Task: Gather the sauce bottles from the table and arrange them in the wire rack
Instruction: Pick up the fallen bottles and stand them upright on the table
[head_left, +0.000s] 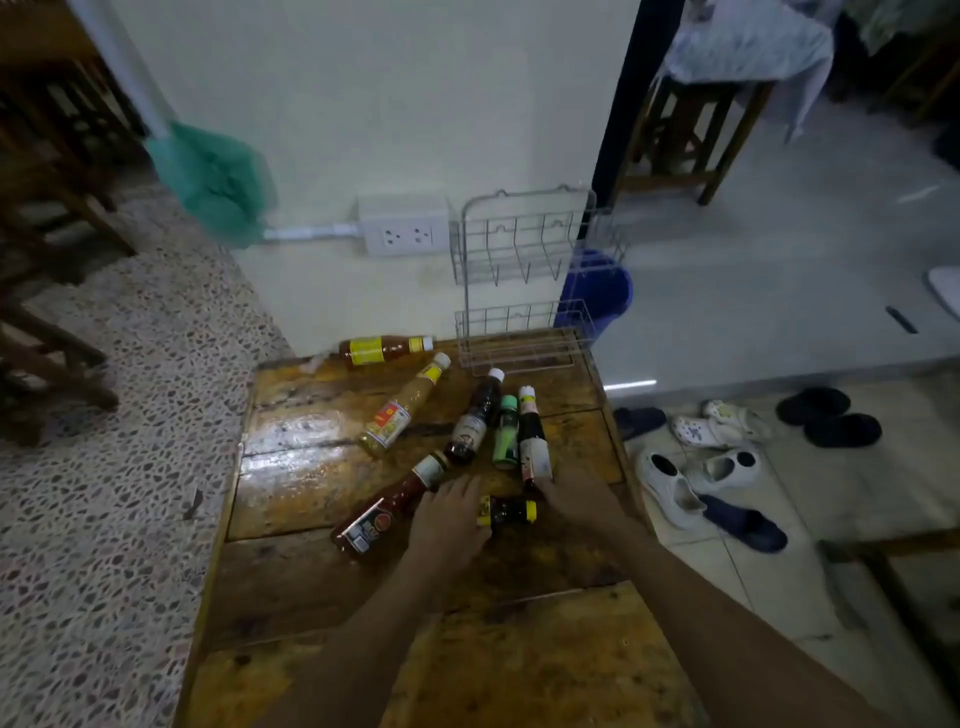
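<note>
Your left hand lies flat on the wooden table, fingers straight and close together, its fingertips touching the labelled end of the small dark bottle with the yellow cap. That bottle lies on its side between your two hands. Your right hand rests just beside the yellow cap, fingers reaching toward the base of the tall dark bottle with the white label; whether they curl round it you cannot tell.

Taking the wire rack as your landmark: it stands upright at the far edge of the table, white, two-tiered, both baskets holding nothing. All seven bottles lie on their sides in front of it. Just left of its base lies an amber bottle with a yellow label and white cap. Nearer to you, a pale yellow-brown sauce bottle lies at a slant. Directly in front of the rack, three lie side by side: a dark bottle with a white cap, a small green bottle and the white-labelled one. Farthest from the rack on the left, a red ketchup-like bottle touches your left hand.
</note>
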